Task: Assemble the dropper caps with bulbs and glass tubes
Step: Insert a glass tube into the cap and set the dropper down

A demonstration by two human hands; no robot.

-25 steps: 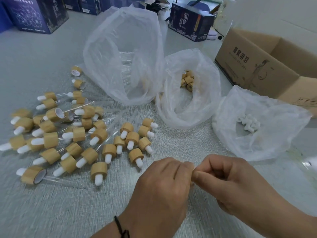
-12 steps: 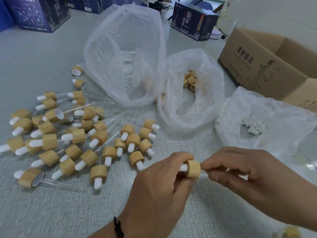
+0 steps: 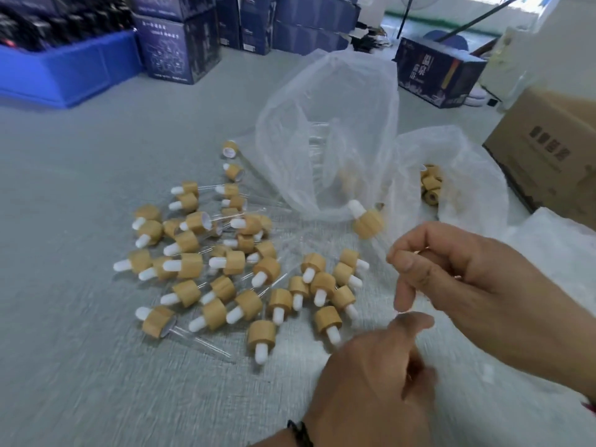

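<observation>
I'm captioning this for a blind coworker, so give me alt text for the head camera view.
A bamboo-coloured dropper cap with a white bulb appears in mid-air above a grey table, just beyond the person's right hand and left hand, neither gripping it. A pile of assembled droppers lies left, clear plastic bags behind.

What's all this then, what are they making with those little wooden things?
A person is putting together droppers by hand. Their right hand pinches what looks like the glass tube of a finished dropper, wooden cap and white bulb pointing up. The left hand is blurred below it; whether it holds anything is unclear. A pile of finished droppers lies on the table, beside plastic bags of parts.
</observation>
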